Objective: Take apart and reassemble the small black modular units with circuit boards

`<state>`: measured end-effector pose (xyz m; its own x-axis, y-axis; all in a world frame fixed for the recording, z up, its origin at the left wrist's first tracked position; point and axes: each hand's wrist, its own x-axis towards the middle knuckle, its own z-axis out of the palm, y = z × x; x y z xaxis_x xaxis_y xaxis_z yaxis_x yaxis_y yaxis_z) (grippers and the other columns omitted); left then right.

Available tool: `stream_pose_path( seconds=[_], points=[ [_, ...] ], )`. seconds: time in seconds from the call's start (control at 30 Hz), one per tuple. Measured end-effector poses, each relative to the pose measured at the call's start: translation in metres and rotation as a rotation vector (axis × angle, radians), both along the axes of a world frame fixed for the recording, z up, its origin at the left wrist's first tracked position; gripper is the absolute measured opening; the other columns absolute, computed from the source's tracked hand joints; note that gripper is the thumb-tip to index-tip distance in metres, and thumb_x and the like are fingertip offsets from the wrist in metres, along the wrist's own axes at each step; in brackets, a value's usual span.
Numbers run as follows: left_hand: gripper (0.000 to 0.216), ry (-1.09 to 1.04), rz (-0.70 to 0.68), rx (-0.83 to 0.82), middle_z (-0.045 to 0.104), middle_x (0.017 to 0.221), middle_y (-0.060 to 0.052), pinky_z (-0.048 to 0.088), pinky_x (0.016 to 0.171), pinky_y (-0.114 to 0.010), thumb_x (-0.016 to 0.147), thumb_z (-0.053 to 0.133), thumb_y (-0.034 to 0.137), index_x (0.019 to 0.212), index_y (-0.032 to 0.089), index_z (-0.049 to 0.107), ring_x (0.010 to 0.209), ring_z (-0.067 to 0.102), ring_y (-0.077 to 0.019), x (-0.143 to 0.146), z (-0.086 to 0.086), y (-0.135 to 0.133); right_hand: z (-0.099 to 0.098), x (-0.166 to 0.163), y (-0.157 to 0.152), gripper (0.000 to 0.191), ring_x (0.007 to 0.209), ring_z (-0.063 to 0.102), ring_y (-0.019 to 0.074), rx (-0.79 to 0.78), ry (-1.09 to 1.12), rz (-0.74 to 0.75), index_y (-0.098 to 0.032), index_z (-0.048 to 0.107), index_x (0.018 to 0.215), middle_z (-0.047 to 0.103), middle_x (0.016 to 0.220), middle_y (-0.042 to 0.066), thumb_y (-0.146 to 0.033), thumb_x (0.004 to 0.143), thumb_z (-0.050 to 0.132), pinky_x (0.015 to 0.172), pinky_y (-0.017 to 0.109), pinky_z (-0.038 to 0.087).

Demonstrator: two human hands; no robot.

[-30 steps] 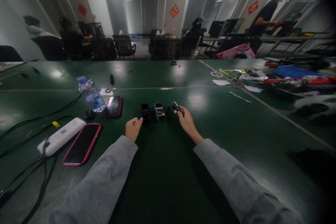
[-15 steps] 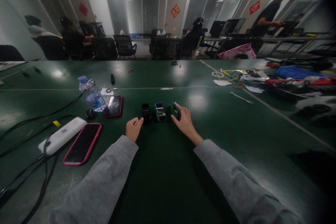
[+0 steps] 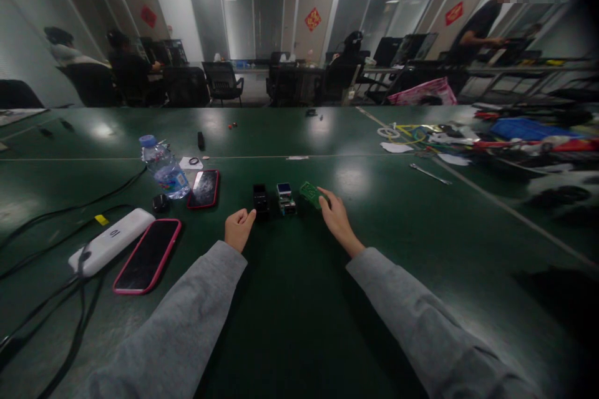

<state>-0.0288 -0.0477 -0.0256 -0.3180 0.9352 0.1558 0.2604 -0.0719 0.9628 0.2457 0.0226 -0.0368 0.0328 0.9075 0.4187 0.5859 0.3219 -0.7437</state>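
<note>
Between the thumb and fingers of my right hand (image 3: 336, 214) is a green circuit board (image 3: 309, 194), tilted and gripped by its right edge. Just left of it, a small module with a screen and exposed circuitry (image 3: 286, 199) rests on the table, apart from both hands. Farther left stands a small black box-like device (image 3: 260, 198). My left hand (image 3: 238, 228) is curled into a fist on the table, its thumb by the lower left corner of that black device; whether they touch I cannot tell.
To the left lie a pink-cased phone (image 3: 147, 257), a white power bank (image 3: 112, 242) with black cables, a red-edged phone (image 3: 204, 189) and a water bottle (image 3: 165, 168). A wrench (image 3: 429, 173) and a cluttered heap with a blue tray (image 3: 533, 129) occupy the right. People sit behind.
My right hand has turned the circuit board so its flat green face shows, and the fingers have shifted slightly right to its edge. My left hand stays still.
</note>
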Motion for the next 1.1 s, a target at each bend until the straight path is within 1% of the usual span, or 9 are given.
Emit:
stream_pose_path(
  seconds=[0.13, 0.3, 0.5, 0.63, 0.73, 0.87, 0.97, 1.03, 1.1],
  points=[
    [0.046, 0.008, 0.004, 0.000, 0.027, 0.049, 0.008, 0.024, 0.046, -0.020, 0.077, 0.060, 0.037, 0.052, 0.020, 0.026, 0.047, 0.028, -0.0070, -0.001, 0.000, 0.000, -0.006, 0.002, 0.007, 0.048, 0.102, 0.050, 0.0281, 0.031, -0.049, -0.041, -0.016, 0.062, 0.110, 0.062, 0.108, 0.012, -0.049, 0.091, 0.034, 0.093, 0.047, 0.038],
    [0.045, 0.017, 0.003, -0.009, 0.028, 0.050, 0.008, 0.024, 0.046, -0.020, 0.078, 0.060, 0.035, 0.052, 0.020, 0.027, 0.046, 0.028, -0.0069, -0.001, 0.000, 0.000, -0.007, 0.001, 0.007, 0.050, 0.104, 0.051, 0.0276, 0.048, -0.029, -0.047, -0.017, 0.059, 0.114, 0.061, 0.109, 0.012, -0.054, 0.093, 0.033, 0.094, 0.047, 0.038],
    [0.045, 0.012, 0.003, 0.000, 0.026, 0.050, 0.008, 0.023, 0.047, -0.020, 0.079, 0.059, 0.036, 0.052, 0.020, 0.026, 0.047, 0.027, -0.0070, 0.000, -0.001, -0.001, 0.000, -0.003, -0.001, 0.063, 0.110, 0.049, 0.0294, 0.052, -0.083, -0.036, -0.013, 0.051, 0.127, 0.055, 0.118, 0.016, -0.062, 0.086, 0.050, 0.094, 0.047, 0.042],
    [0.045, 0.029, 0.008, -0.006, 0.025, 0.050, 0.008, 0.022, 0.046, -0.021, 0.079, 0.059, 0.037, 0.052, 0.020, 0.027, 0.047, 0.026, -0.0070, 0.000, -0.002, 0.000, 0.002, -0.005, 0.001, 0.066, 0.110, 0.050, 0.0295, 0.103, -0.155, -0.020, -0.012, 0.049, 0.129, 0.054, 0.119, 0.017, -0.058, 0.084, 0.057, 0.095, 0.046, 0.043],
    [0.046, 0.044, 0.019, 0.009, 0.024, 0.050, 0.008, 0.022, 0.047, -0.021, 0.078, 0.059, 0.037, 0.052, 0.020, 0.025, 0.047, 0.026, -0.0072, 0.001, 0.000, 0.000, 0.001, -0.007, 0.006, 0.065, 0.109, 0.052, 0.0295, 0.119, -0.174, -0.033, -0.012, 0.048, 0.130, 0.055, 0.119, 0.016, -0.054, 0.083, 0.060, 0.094, 0.046, 0.045],
    [0.045, 0.035, 0.005, 0.002, 0.025, 0.050, 0.008, 0.023, 0.047, -0.021, 0.078, 0.059, 0.038, 0.052, 0.020, 0.026, 0.048, 0.026, -0.0072, 0.001, 0.002, -0.001, 0.001, -0.009, 0.009, 0.055, 0.109, 0.054, 0.0296, 0.079, -0.190, -0.019, -0.015, 0.048, 0.131, 0.056, 0.122, 0.014, -0.045, 0.086, 0.057, 0.093, 0.047, 0.046],
    [0.045, 0.024, 0.004, -0.015, 0.026, 0.050, 0.008, 0.024, 0.047, -0.021, 0.078, 0.059, 0.038, 0.052, 0.020, 0.027, 0.048, 0.027, -0.0073, 0.001, 0.003, -0.002, 0.006, -0.007, 0.006, 0.051, 0.103, 0.059, 0.0288, 0.027, -0.174, -0.001, -0.016, 0.051, 0.129, 0.060, 0.118, 0.013, -0.042, 0.085, 0.056, 0.090, 0.047, 0.048],
    [0.045, 0.013, 0.009, -0.021, 0.027, 0.050, 0.008, 0.024, 0.047, -0.021, 0.077, 0.060, 0.038, 0.052, 0.020, 0.028, 0.047, 0.028, -0.0072, 0.001, 0.003, -0.001, 0.014, 0.001, 0.001, 0.051, 0.096, 0.062, 0.0282, -0.028, -0.132, 0.012, -0.016, 0.054, 0.126, 0.063, 0.111, 0.012, -0.043, 0.083, 0.058, 0.087, 0.046, 0.050],
    [0.044, 0.001, 0.009, -0.017, 0.027, 0.050, 0.008, 0.024, 0.047, -0.020, 0.077, 0.060, 0.037, 0.052, 0.020, 0.028, 0.047, 0.028, -0.0071, 0.001, 0.003, -0.001, 0.024, 0.021, -0.008, 0.052, 0.093, 0.063, 0.0284, -0.069, -0.068, 0.015, -0.016, 0.058, 0.121, 0.065, 0.108, 0.012, -0.047, 0.080, 0.061, 0.084, 0.046, 0.051]
  ],
)
